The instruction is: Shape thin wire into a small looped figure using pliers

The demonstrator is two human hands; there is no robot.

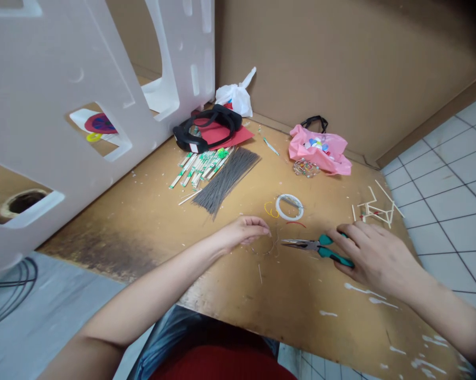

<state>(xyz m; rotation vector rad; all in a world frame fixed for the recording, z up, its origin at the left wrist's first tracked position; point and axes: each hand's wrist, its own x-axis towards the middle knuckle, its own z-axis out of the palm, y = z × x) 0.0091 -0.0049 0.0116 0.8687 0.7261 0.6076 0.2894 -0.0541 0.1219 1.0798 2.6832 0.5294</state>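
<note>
A thin wire ring lies flat on the bench, roughly midway between its left and right edges and nearer the front edge than the back. The left hand rests on the ring's left side, fingers drawn together with their tips pinching or pressing the wire; which of the two cannot be told. Just to the right of the ring lie needle-nose pliers with teal handles, their nose pointing left toward the ring. The right hand lies over the handles, fingers curled loosely onto them without a full clamp.

Behind the ring sit a white tape roll, a small yellow wire loop beside it, and a short red wire. Further toward the back left lie a bundle of grey wires and a heap of wrapped chopsticks. A pink plastic bag is near the back edge, and a small stick frame stands at the right edge. A white foam panel leans over the left side.
</note>
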